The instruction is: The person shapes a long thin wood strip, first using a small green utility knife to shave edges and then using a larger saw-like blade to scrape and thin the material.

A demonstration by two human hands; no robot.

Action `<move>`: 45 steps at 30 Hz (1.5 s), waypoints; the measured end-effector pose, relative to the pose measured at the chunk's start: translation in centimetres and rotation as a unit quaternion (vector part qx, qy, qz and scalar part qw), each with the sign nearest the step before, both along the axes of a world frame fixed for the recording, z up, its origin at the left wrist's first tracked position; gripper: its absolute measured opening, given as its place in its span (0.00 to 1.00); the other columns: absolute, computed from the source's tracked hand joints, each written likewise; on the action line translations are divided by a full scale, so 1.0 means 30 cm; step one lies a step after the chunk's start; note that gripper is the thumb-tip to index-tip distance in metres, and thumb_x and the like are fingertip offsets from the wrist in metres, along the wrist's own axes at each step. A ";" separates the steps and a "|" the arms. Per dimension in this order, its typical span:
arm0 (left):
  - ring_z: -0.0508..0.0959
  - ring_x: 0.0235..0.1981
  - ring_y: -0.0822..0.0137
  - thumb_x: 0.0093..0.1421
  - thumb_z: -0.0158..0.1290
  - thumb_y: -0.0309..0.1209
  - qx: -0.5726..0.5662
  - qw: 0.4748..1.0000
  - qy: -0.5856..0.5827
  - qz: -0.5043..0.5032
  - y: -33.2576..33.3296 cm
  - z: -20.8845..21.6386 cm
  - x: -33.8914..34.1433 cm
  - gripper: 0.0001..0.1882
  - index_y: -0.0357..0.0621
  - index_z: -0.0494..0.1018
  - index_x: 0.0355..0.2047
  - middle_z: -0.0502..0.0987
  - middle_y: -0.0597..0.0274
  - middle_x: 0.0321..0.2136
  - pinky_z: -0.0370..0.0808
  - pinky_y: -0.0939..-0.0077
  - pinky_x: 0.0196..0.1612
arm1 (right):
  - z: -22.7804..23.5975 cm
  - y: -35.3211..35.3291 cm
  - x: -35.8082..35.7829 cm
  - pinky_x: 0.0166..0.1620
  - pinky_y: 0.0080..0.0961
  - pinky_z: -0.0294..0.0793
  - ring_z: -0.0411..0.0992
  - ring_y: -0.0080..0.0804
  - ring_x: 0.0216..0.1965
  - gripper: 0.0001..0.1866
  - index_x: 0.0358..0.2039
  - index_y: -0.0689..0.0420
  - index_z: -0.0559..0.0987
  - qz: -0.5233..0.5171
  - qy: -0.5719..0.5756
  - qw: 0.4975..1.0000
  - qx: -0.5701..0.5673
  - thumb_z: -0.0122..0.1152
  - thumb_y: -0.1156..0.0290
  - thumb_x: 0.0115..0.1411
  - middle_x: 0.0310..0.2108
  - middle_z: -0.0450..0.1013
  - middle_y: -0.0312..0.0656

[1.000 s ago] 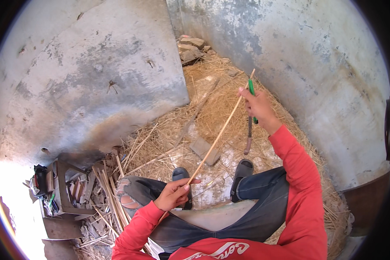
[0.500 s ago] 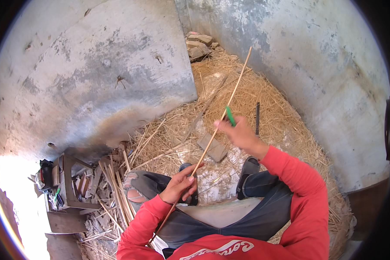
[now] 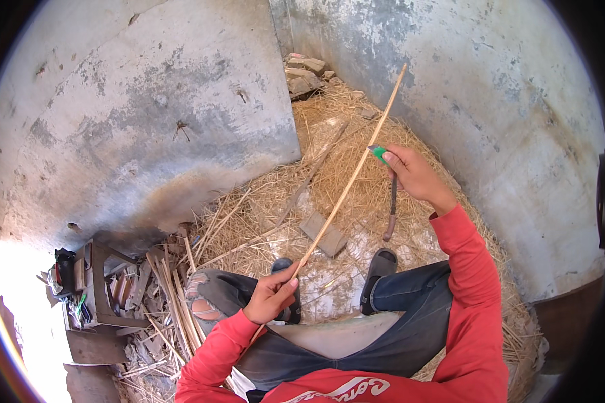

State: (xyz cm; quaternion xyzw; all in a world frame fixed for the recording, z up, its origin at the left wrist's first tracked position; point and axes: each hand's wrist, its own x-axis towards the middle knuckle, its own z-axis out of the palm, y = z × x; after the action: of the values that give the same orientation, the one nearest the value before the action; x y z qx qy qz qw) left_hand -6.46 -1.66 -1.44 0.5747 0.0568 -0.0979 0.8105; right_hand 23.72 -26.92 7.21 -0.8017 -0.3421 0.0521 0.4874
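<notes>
Pale stick (image 3: 350, 179), long and slender, held on a slant above a straw-covered floor (image 3: 420, 144), rising from the lap of a seated person toward the upper right. The person's left hand (image 3: 273, 295) is wrapped around its lower part, near the knee; its lower end is hard to follow past the wrist. The right hand (image 3: 415, 176) grips a small green tool (image 3: 380, 154) whose dark tip meets the side of the stick; whether it presses in cannot be told.

Compared with half a second ago, the right hand has moved farther up and away from the body, while the left hand stays near the same place. This seems to bring the tip to bear on the stick's upper half, with a free length beyond it.

A dark blade with a brown handle (image 3: 389, 229) lies on the floor below the right hand. White lettering (image 3: 346, 389) crosses the red sweatshirt (image 3: 444, 386), cut off at the lower edge. No other writing can be made out.
</notes>
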 end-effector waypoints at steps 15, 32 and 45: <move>0.52 0.15 0.82 0.73 0.45 0.30 -0.043 0.998 0.032 0.025 0.025 -0.008 -0.014 0.24 0.40 0.61 0.68 0.53 0.76 0.17 0.52 0.83 0.19 | -0.076 0.156 -0.194 0.29 0.45 0.67 0.68 0.48 0.20 0.34 0.25 0.66 0.76 -0.016 -0.150 0.983 -0.101 0.46 0.43 0.70 0.18 0.69 0.52; 0.49 0.14 0.82 0.73 0.45 0.32 -0.040 0.999 0.020 0.016 0.027 0.005 -0.002 0.24 0.36 0.62 0.67 0.51 0.76 0.16 0.50 0.83 0.18 | -0.031 0.149 -0.156 0.33 0.45 0.73 0.75 0.50 0.24 0.31 0.31 0.65 0.80 -0.092 -0.037 0.992 -0.075 0.48 0.45 0.70 0.20 0.74 0.55; 0.47 0.14 0.81 0.74 0.43 0.32 -0.052 0.998 0.031 0.027 0.035 0.020 -0.002 0.24 0.38 0.61 0.67 0.48 0.77 0.15 0.50 0.82 0.18 | -0.016 0.200 -0.261 0.30 0.47 0.69 0.74 0.57 0.24 0.24 0.36 0.63 0.81 -0.042 -0.007 0.995 -0.090 0.50 0.52 0.70 0.21 0.72 0.58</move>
State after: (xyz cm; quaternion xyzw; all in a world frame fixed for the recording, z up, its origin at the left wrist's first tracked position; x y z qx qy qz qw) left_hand -6.53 -0.61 -0.85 0.5269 0.0923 -0.0961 0.8394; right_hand 15.89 -20.91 6.74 -0.8562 -0.3054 0.0565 0.4129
